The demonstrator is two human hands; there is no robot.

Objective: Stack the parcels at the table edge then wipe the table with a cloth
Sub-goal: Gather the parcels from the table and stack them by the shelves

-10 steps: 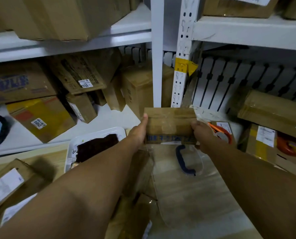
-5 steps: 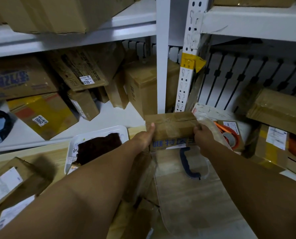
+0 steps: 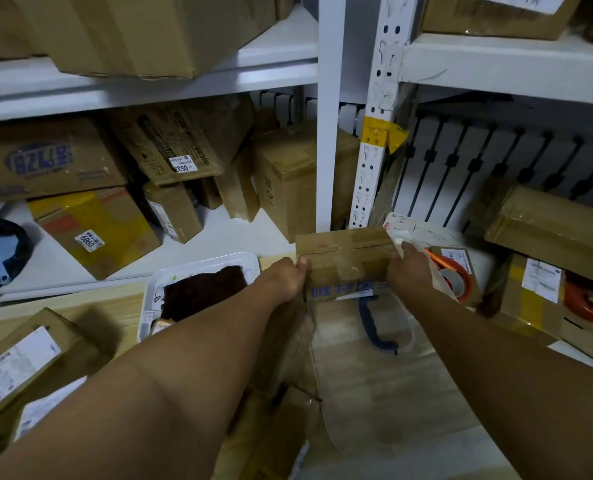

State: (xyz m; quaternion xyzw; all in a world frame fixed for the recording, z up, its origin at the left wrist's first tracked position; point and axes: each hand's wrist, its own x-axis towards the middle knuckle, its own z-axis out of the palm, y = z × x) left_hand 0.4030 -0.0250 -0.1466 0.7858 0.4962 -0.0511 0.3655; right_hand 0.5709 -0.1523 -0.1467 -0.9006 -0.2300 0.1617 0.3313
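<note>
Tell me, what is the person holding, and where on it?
A taped cardboard parcel, held by its two ends: left hand and right hand.

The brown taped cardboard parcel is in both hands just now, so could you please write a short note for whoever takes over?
Left hand and right hand grip the ends of the brown taped cardboard parcel with blue print at the far edge of the light wooden table.
The dark brown cloth lies in the white tray, untouched.
Two labelled cardboard parcels sit at the near left, not yet stacked.
Left: stack those, then wipe.
</note>
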